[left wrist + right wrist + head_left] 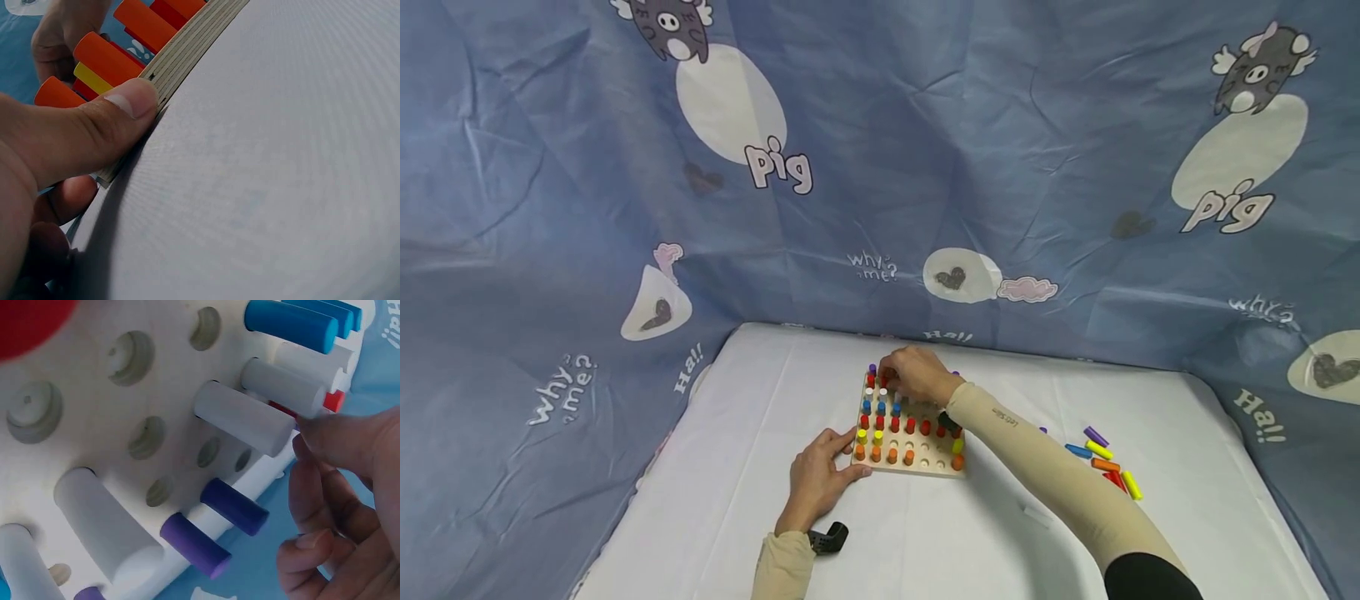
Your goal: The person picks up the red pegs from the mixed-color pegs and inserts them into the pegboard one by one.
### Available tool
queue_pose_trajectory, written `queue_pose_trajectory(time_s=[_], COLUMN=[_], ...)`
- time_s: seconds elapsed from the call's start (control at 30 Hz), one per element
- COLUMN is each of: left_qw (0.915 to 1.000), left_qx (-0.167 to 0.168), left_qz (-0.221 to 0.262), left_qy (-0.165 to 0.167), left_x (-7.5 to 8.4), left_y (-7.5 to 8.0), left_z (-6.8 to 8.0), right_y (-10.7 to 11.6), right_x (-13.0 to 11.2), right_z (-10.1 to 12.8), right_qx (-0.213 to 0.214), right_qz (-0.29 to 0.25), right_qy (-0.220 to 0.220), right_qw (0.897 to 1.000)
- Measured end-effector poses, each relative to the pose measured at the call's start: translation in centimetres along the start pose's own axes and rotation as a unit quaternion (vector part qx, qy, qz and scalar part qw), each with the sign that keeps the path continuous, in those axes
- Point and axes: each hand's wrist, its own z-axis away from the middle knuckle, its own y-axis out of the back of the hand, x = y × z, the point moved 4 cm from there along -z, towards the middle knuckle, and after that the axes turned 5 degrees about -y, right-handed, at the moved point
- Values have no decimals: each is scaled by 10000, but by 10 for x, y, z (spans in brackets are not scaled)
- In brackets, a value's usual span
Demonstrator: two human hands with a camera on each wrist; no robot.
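A wooden pegboard (913, 471) holds rows of coloured pegs standing in its holes. My left hand (816, 479) holds its near left corner; the thumb (134, 100) presses the layered front edge, and the other fingers are partly hidden beside the board. Over the far left part, my right hand (917, 375) reaches in with thumb and forefinger pinched together at a peg. That peg is almost wholly hidden; a sliver of purple shows at the fingertips. Close by stand white pegs (247, 419), a red peg (335, 401) and blue pegs (290, 325).
Loose pegs lie to the board's right, among them a blue peg (1078, 451), an orange peg (1105, 465) and a yellow peg (1132, 485). A white cloth (700, 500) covers the table. Behind it hangs a blue printed curtain (865, 217). The right forearm crosses the board's right side.
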Motion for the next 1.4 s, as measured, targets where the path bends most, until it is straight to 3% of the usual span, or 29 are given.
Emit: queue_pose_trajectory(time_s=[0.23, 0.47, 1.03, 1.4], left_qw=[10000, 10000, 9999, 9999], left_qx=[-55, -3, 47, 62], left_qz=[53, 76, 75, 60], left_qy=[35, -28, -76, -130], left_x=[1, 1, 0, 0], left_y=[-1, -1, -3, -3], left_z=[0, -2, -2, -3], right_y=[15, 38, 78, 72], right_x=[4, 22, 67, 88], right_z=[9, 35, 130, 199], right_qx=[-77, 159, 341, -84], right_qz=[-350, -186, 469, 580], right_qy=[-49, 31, -105, -345], right_qw=[9993, 9997, 9983, 9977])
